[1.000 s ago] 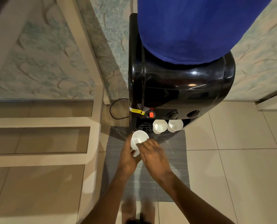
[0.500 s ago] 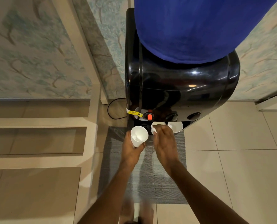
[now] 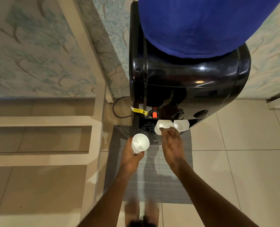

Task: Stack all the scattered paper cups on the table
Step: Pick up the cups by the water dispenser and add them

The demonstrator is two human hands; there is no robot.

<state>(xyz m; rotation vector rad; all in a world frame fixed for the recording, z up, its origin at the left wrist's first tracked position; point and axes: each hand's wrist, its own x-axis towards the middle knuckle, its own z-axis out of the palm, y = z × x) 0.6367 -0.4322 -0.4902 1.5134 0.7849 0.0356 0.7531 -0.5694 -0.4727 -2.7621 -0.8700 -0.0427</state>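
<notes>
The left hand [image 3: 131, 156] grips one cup [image 3: 140, 144], fingers clamped round it. The right hand [image 3: 172, 145], at that cup a second ago, has reached far to the dispenser [image 3: 185, 89], fingers pinching a second cup [image 3: 164, 125] beside a third cup [image 3: 181, 125]. Nesting it likely comes next.

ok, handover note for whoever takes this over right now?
Left grip holds a cup, mouth up, over the mat.
Right grip is at the middle cup under the dispenser taps, fingertips on its near rim; hold unclear.
The third cup stands just right of it, untouched.
Done: one cup in hand. Left: nest the other two.
</notes>
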